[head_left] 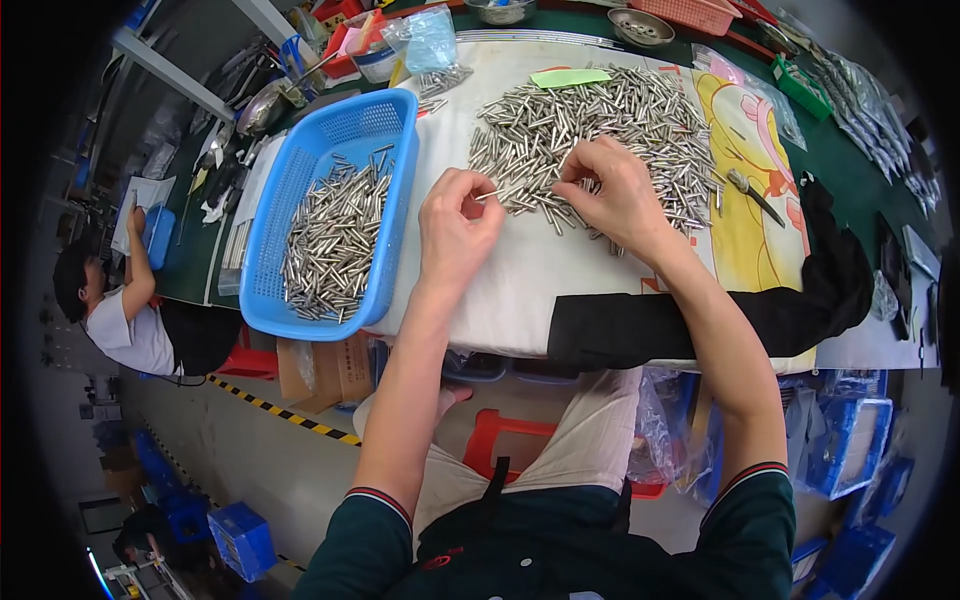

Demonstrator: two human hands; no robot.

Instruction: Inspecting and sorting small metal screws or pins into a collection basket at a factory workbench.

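A big heap of small silver metal pins [610,125] lies on a white cloth [520,270] over the table. My left hand [455,225] pinches one metal pin [490,193] between thumb and fingers, just left of the heap's near edge. My right hand [615,195] rests on the near edge of the heap, fingers curled over several pins. To the left stands a blue plastic basket [395,215] holding a smaller pile of the same pins [335,240].
A green paper slip [570,77] lies on the heap's far side. A black cloth [700,320] drapes the table's front edge. A small tool [755,195] lies at right. Metal bowls, red trays and bags crowd the far edge. Another person [120,310] sits at far left.
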